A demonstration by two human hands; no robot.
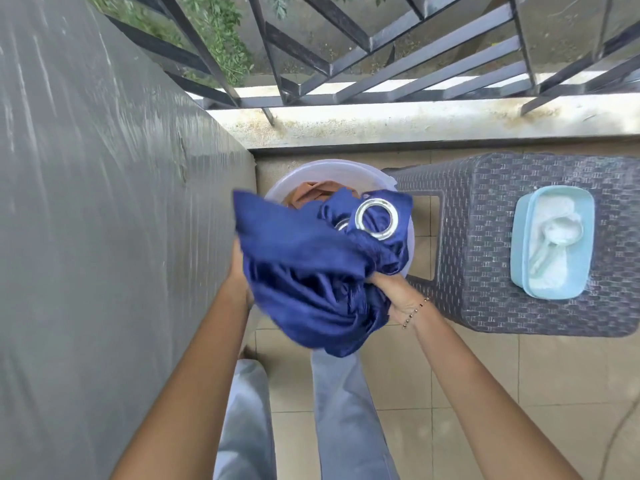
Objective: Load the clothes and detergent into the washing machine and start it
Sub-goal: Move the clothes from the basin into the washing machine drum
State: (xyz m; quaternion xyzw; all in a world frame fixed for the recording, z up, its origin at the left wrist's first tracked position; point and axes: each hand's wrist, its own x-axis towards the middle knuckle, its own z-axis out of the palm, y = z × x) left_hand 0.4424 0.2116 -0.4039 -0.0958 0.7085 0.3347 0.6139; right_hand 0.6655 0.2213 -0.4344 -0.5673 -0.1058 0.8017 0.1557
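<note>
A dark blue curtain with large silver eyelet rings is bunched up between my hands above a pale round tub. My left hand grips its left side, mostly hidden by the cloth. My right hand, with a bead bracelet at the wrist, clutches the lower right of the bundle. A brown garment lies in the tub behind the curtain. A light blue box of white detergent powder with a white scoop in it sits open on a stool at the right. The washing machine is not recognisable in view.
A tall grey surface fills the left side, close to my left arm. A dark woven plastic stool stands right of the tub. A low ledge with a black metal railing runs across the back. Beige floor tiles lie below.
</note>
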